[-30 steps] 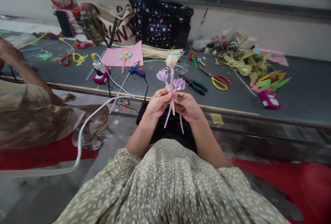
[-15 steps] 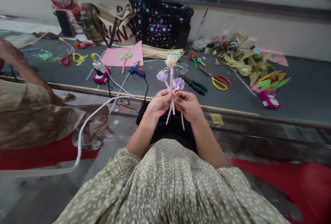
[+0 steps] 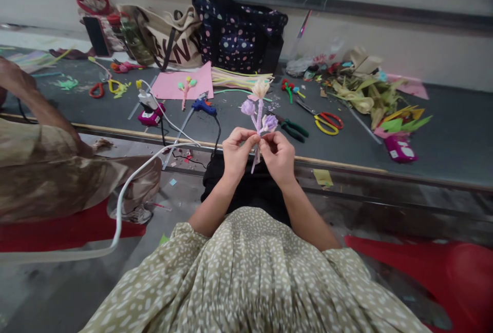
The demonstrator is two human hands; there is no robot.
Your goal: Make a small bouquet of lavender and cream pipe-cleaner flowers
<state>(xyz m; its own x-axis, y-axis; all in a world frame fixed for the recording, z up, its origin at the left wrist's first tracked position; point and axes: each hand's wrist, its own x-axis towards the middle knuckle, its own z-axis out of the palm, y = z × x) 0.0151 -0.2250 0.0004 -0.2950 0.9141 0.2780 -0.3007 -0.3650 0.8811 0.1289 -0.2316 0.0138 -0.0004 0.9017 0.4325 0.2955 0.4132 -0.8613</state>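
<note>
Both my hands hold a small bunch of pipe-cleaner flowers (image 3: pixel 259 112) upright in front of me, above my lap. It has two purple heads and a taller cream head, on pale purple stems. My left hand (image 3: pixel 235 151) pinches the stems from the left. My right hand (image 3: pixel 278 153) grips them from the right, fingertips touching just under the flower heads. A short stem end sticks out below my fingers.
A low grey platform (image 3: pixel 442 153) ahead carries a blue glue gun (image 3: pixel 203 105), green pliers (image 3: pixel 293 128), red-and-yellow scissors (image 3: pixel 326 120), a pink sheet (image 3: pixel 184 82), yellow pipe cleaners (image 3: pixel 236 77), bags (image 3: pixel 239 30) and green-yellow scraps (image 3: pixel 370 97). Another person (image 3: pixel 46 163) sits at my left.
My hands have drawn closer together and moved slightly right with the flowers. The stem ends hanging below my fingers look shorter than a second ago.
</note>
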